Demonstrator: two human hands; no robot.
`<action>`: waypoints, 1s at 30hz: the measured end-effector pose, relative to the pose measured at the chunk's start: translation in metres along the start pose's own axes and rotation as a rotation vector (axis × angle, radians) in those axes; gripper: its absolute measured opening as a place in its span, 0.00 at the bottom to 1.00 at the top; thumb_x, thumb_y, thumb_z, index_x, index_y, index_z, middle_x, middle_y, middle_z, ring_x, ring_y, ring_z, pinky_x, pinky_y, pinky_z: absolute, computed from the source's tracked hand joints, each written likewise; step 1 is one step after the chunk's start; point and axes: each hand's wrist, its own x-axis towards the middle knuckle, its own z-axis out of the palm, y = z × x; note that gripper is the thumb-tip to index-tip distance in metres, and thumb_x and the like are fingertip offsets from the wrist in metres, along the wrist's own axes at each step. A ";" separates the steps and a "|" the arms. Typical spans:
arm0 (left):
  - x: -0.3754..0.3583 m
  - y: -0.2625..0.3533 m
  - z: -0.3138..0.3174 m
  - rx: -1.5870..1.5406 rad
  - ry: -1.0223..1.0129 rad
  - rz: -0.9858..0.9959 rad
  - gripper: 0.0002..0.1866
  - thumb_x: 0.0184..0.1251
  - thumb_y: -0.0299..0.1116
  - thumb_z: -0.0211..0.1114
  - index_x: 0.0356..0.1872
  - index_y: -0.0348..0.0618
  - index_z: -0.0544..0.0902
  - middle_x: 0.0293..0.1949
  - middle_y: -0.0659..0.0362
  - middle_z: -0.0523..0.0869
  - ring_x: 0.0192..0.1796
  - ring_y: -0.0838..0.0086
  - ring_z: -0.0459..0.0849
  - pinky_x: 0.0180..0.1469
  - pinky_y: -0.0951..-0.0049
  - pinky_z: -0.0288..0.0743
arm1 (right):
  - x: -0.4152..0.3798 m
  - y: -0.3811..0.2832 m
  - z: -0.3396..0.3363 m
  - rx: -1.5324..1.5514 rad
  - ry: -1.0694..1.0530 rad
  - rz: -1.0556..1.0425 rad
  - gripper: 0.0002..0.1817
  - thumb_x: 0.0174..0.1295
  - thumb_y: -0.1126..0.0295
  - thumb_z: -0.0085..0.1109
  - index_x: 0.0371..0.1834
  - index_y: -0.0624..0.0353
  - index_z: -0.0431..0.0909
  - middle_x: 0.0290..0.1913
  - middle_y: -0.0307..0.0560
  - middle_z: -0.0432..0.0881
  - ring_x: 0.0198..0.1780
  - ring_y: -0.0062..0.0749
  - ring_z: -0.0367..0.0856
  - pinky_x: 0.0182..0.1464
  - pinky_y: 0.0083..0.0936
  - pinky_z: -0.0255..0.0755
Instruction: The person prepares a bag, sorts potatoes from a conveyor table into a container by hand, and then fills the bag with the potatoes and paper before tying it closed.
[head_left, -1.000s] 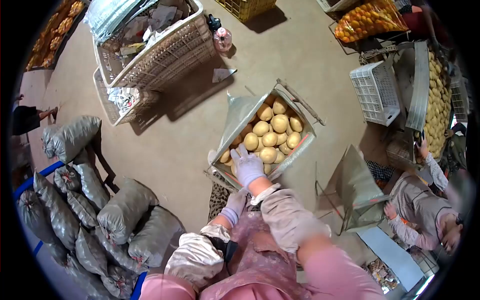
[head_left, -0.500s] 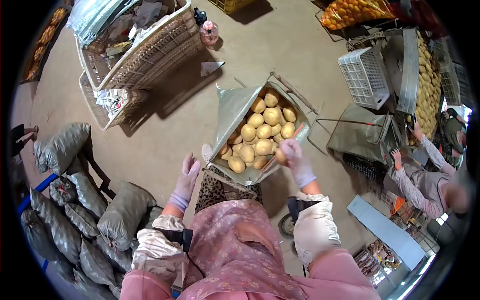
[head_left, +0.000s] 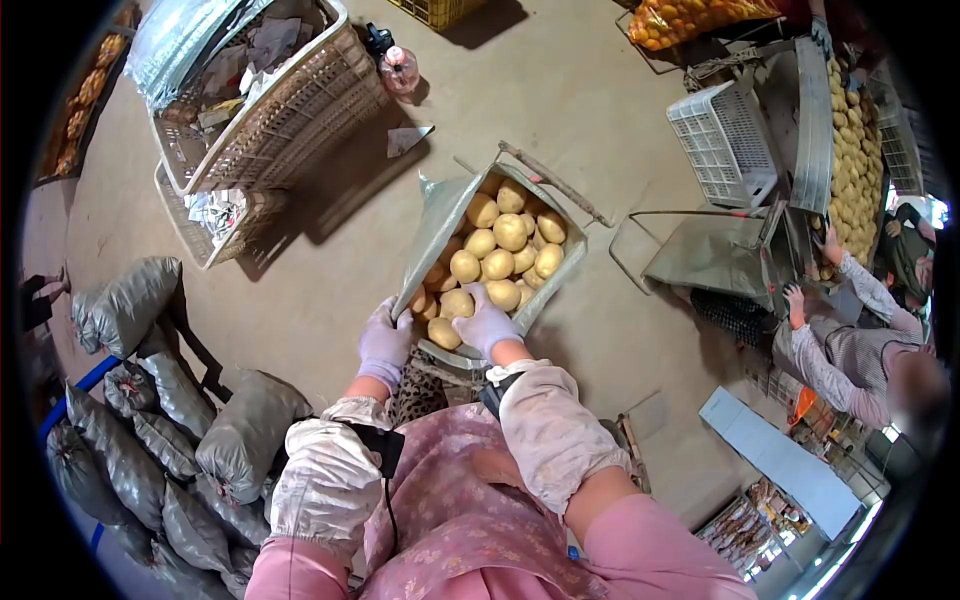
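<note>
A grey-green sack [head_left: 432,232] hangs with its mouth held wide by a stick frame, and yellow potatoes [head_left: 510,232] fill it. My left hand [head_left: 384,347], in a pale lilac glove, is closed on the sack's near left rim. Inside the near part of the mouth is my gloved right hand [head_left: 488,322]. Its thumb and fingers sit around a potato [head_left: 457,303] on top of the pile. The undersides of both hands are hidden.
Filled grey sacks [head_left: 250,430] are piled at the left. Stacked plastic crates [head_left: 290,125] and a pink bottle [head_left: 399,70] stand upper left. At the right, a person [head_left: 850,350] works beside a potato-covered table [head_left: 850,150], another framed sack [head_left: 710,255] and a white crate [head_left: 720,140].
My right hand has moved left and inward from the sack's right side, where it held a potato. My left hand has come onto the left rim. The sack appears shifted slightly left.
</note>
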 end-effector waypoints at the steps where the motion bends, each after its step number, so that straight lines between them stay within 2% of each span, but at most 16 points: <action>1: -0.001 0.000 0.001 0.008 0.012 -0.013 0.24 0.72 0.46 0.62 0.64 0.48 0.82 0.57 0.47 0.87 0.60 0.52 0.85 0.63 0.56 0.77 | -0.004 -0.003 -0.002 0.231 -0.024 -0.014 0.44 0.63 0.49 0.68 0.79 0.51 0.58 0.57 0.64 0.85 0.57 0.53 0.87 0.59 0.43 0.78; 2: -0.001 0.000 0.003 0.030 0.042 -0.003 0.24 0.71 0.46 0.63 0.63 0.48 0.82 0.55 0.47 0.88 0.59 0.52 0.86 0.62 0.56 0.78 | -0.007 -0.006 -0.003 0.463 -0.052 -0.022 0.45 0.61 0.47 0.70 0.78 0.52 0.60 0.57 0.64 0.85 0.58 0.53 0.86 0.59 0.42 0.77; 6: -0.006 0.013 -0.005 0.033 0.021 -0.052 0.24 0.70 0.45 0.64 0.63 0.47 0.82 0.57 0.48 0.87 0.60 0.52 0.85 0.63 0.57 0.76 | -0.024 -0.048 -0.026 -0.178 -0.085 0.044 0.48 0.63 0.39 0.63 0.80 0.55 0.59 0.65 0.67 0.80 0.65 0.57 0.81 0.65 0.42 0.74; 8: -0.006 0.000 0.007 0.087 0.165 0.062 0.23 0.69 0.43 0.65 0.62 0.46 0.83 0.58 0.48 0.86 0.61 0.53 0.84 0.63 0.57 0.76 | -0.016 -0.040 -0.022 -0.299 -0.100 -0.037 0.49 0.63 0.36 0.61 0.80 0.55 0.60 0.67 0.65 0.79 0.66 0.57 0.79 0.68 0.41 0.72; 10: -0.011 0.004 0.006 0.250 0.443 0.236 0.22 0.67 0.40 0.67 0.61 0.46 0.83 0.57 0.48 0.86 0.60 0.54 0.84 0.63 0.57 0.76 | -0.007 -0.025 -0.020 -0.306 -0.130 -0.084 0.45 0.64 0.38 0.61 0.79 0.53 0.65 0.69 0.61 0.78 0.68 0.55 0.78 0.69 0.40 0.72; 12: -0.037 0.048 -0.005 0.513 0.832 0.462 0.21 0.64 0.36 0.68 0.59 0.45 0.84 0.55 0.48 0.86 0.59 0.55 0.84 0.62 0.57 0.76 | -0.007 0.029 -0.032 -0.053 -0.216 -0.256 0.31 0.68 0.46 0.58 0.65 0.58 0.77 0.62 0.57 0.84 0.62 0.50 0.83 0.65 0.36 0.75; 13: -0.045 0.063 0.000 0.302 0.685 0.603 0.21 0.65 0.34 0.68 0.60 0.46 0.83 0.57 0.50 0.85 0.61 0.53 0.82 0.65 0.53 0.74 | -0.008 0.051 -0.039 0.133 -0.309 -0.264 0.27 0.69 0.50 0.58 0.58 0.62 0.81 0.58 0.56 0.85 0.59 0.49 0.84 0.63 0.34 0.76; 15: -0.046 0.077 0.025 -0.045 0.236 0.867 0.23 0.65 0.29 0.65 0.63 0.47 0.81 0.59 0.52 0.84 0.63 0.54 0.81 0.68 0.53 0.72 | -0.028 0.051 -0.058 0.239 0.145 -0.119 0.19 0.72 0.57 0.54 0.50 0.63 0.83 0.49 0.54 0.87 0.50 0.45 0.85 0.59 0.35 0.76; 16: -0.044 0.094 0.043 -0.064 0.037 0.931 0.22 0.65 0.28 0.64 0.61 0.48 0.81 0.58 0.53 0.85 0.63 0.57 0.81 0.67 0.55 0.74 | -0.019 0.072 -0.048 0.221 0.378 -0.275 0.18 0.73 0.59 0.52 0.50 0.64 0.82 0.50 0.54 0.85 0.50 0.46 0.84 0.60 0.36 0.75; 17: -0.041 0.116 0.061 0.045 0.089 0.970 0.16 0.65 0.28 0.61 0.53 0.46 0.83 0.54 0.54 0.86 0.54 0.57 0.86 0.58 0.56 0.80 | -0.010 0.092 -0.039 0.163 0.622 -0.415 0.18 0.74 0.61 0.51 0.51 0.65 0.81 0.52 0.54 0.83 0.50 0.47 0.83 0.62 0.37 0.74; 21: 0.011 0.151 0.107 0.057 -0.257 0.560 0.12 0.68 0.33 0.61 0.50 0.47 0.83 0.54 0.54 0.84 0.52 0.53 0.87 0.55 0.56 0.80 | -0.028 0.073 -0.058 0.358 0.947 -0.372 0.16 0.75 0.63 0.53 0.59 0.60 0.75 0.55 0.54 0.79 0.53 0.42 0.82 0.57 0.36 0.79; 23: 0.027 0.149 0.110 0.130 -0.306 0.689 0.12 0.68 0.36 0.61 0.49 0.47 0.83 0.53 0.53 0.84 0.52 0.54 0.87 0.53 0.54 0.80 | -0.048 0.033 -0.068 1.238 0.836 -0.335 0.14 0.74 0.63 0.55 0.52 0.62 0.80 0.55 0.50 0.79 0.55 0.36 0.80 0.59 0.34 0.77; 24: 0.025 0.150 0.110 0.191 -0.308 0.745 0.13 0.68 0.37 0.61 0.50 0.47 0.83 0.54 0.53 0.84 0.52 0.54 0.87 0.53 0.54 0.81 | -0.042 0.050 -0.080 1.111 0.919 -0.420 0.18 0.77 0.60 0.54 0.62 0.59 0.72 0.45 0.44 0.76 0.45 0.33 0.82 0.47 0.31 0.83; 27: 0.019 0.147 0.133 0.370 -0.277 0.816 0.14 0.67 0.36 0.63 0.52 0.49 0.85 0.55 0.53 0.87 0.52 0.57 0.89 0.52 0.57 0.82 | -0.061 0.024 -0.132 1.006 0.539 -0.341 0.18 0.75 0.61 0.57 0.61 0.60 0.74 0.43 0.45 0.79 0.46 0.34 0.83 0.48 0.29 0.83; 29: 0.023 0.155 0.146 0.541 -0.335 0.782 0.14 0.67 0.31 0.61 0.52 0.49 0.85 0.54 0.51 0.88 0.51 0.57 0.90 0.50 0.59 0.83 | -0.028 0.014 -0.147 0.477 0.472 -0.525 0.20 0.72 0.65 0.56 0.64 0.59 0.76 0.47 0.50 0.84 0.48 0.33 0.85 0.50 0.31 0.82; 30: 0.027 0.161 0.144 0.445 -0.397 0.728 0.14 0.67 0.33 0.62 0.51 0.49 0.87 0.46 0.51 0.91 0.46 0.59 0.92 0.44 0.60 0.84 | -0.017 -0.017 -0.157 0.215 0.468 -0.528 0.22 0.71 0.65 0.56 0.66 0.59 0.76 0.48 0.51 0.85 0.48 0.32 0.85 0.50 0.32 0.81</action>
